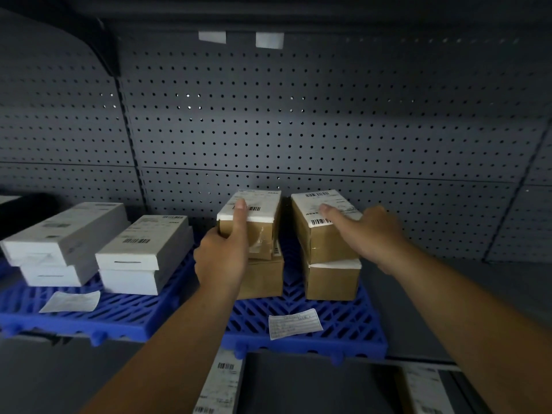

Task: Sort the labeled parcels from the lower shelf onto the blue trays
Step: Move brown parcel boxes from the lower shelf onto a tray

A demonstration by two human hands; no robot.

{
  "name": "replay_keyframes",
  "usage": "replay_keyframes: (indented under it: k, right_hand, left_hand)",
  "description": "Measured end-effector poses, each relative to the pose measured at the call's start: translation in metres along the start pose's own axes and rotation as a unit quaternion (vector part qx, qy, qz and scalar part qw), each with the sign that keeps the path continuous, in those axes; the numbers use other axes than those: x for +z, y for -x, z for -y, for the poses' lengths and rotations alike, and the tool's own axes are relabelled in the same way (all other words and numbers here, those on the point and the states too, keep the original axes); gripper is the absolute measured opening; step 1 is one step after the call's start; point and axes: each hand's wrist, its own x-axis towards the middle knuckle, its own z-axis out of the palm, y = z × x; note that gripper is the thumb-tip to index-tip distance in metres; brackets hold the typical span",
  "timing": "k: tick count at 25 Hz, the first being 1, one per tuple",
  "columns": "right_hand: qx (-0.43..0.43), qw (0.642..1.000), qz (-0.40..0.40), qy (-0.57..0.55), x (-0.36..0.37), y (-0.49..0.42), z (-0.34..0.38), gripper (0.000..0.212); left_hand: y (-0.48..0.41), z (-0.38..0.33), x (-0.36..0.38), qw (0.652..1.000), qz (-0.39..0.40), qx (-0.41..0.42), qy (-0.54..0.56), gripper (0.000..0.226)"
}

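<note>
Parcels (221, 380) lie nearest, on the lower shelf (298, 383); two are partly in view at the bottom edge, each with a white barcode label whose print is too small to read.

Above them, the shelf carries two blue trays side by side. The left blue tray (119, 312) has a loose paper slip (70, 301) at its front, text illegible; the right blue tray (343, 333) has a ruled slip (295, 323) with handwriting that cannot be made out.

White boxes (143, 252) stand on the left blue tray in two stacks of two; their top labels show barcodes only. Brown parcels stand on the right blue tray, likewise in two stacks of two.

The left hand (221, 258) grips the upper left brown parcel (254, 231); its fingers curl round the left side and its thumb lies over the white barcode label on top. The right hand (370, 231) holds the upper right brown parcel (322, 240); its thumb lies across the label between two barcodes, and its other fingers pass over the right edge, out of sight. Both upper parcels sit on the parcels beneath.

Behind them, a grey pegboard (298, 115) forms the back wall; two blank white tags (269, 40) hang at its top.
</note>
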Motion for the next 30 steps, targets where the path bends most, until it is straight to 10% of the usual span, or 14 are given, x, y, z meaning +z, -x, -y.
replay_keyframes:
  k: [13,30]
  right_hand:
    - [0.007,0.999,-0.030,-0.009,0.004,0.007,-0.005,0.080]
    - [-0.056,0.996,-0.031,-0.062,0.007,0.014,-0.009,0.104]
  left_hand:
    - [0.037,0.029,0.013,0.944,-0.063,0.249,-0.207,0.146]
    - [0.020,0.028,0.001,0.939,-0.067,0.303,-0.146,0.100]
